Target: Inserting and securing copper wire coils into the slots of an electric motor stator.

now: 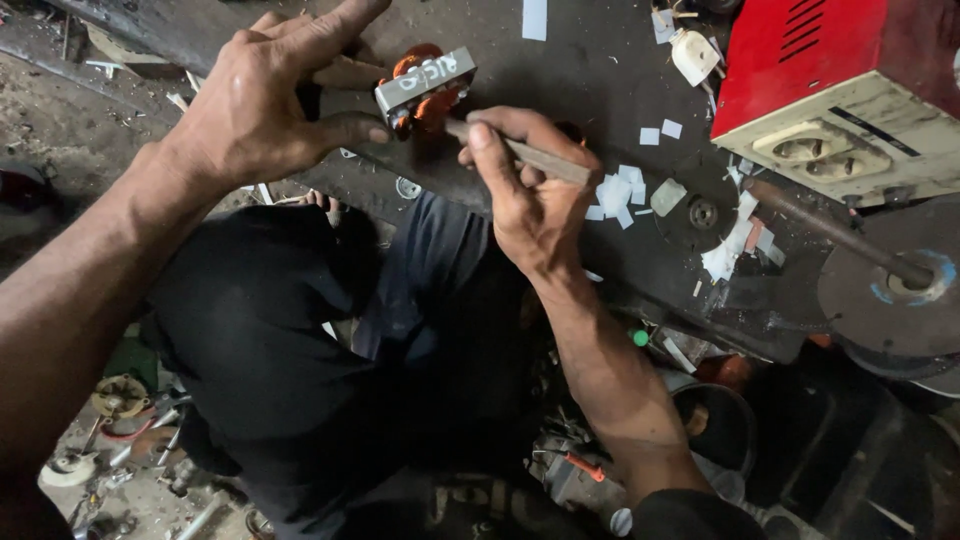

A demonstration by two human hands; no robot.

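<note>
Two hands work over a dark bench (590, 70), and the risk lies where they meet. The left hand (265, 105) has its fingers spread wide, only the thumb and lower fingers steadying a small motor coil (425, 90), a grey metal core with orange copper windings showing on either side. The right hand (535, 195) has its grip pressed together around a thin brown stick tool (530, 155), the tip resting against the coil just beside the left thumb.

I judge that a hard push could make the tip skid off the windings and jab the left thumb, since they sit so close. The coil is held loosely, so it could twist or drop off the bench edge into the lap below. Scraping too firmly might also nick the copper wire's coating.

Away from the right grip, toward the far right, stands a red metal box (810, 50) with a cream front panel carrying two round sockets (830, 155). The grey face of the coil bears white handwritten marks, which I leave unread. Just beyond the right knuckles lie small white paper scraps (615, 192), square and scattered. Further right rests a dark grinding disc (890, 285) with blue smears, a rusty rod (830, 228) lying across it. A white plug (693, 55) sits above, near the box.
</note>
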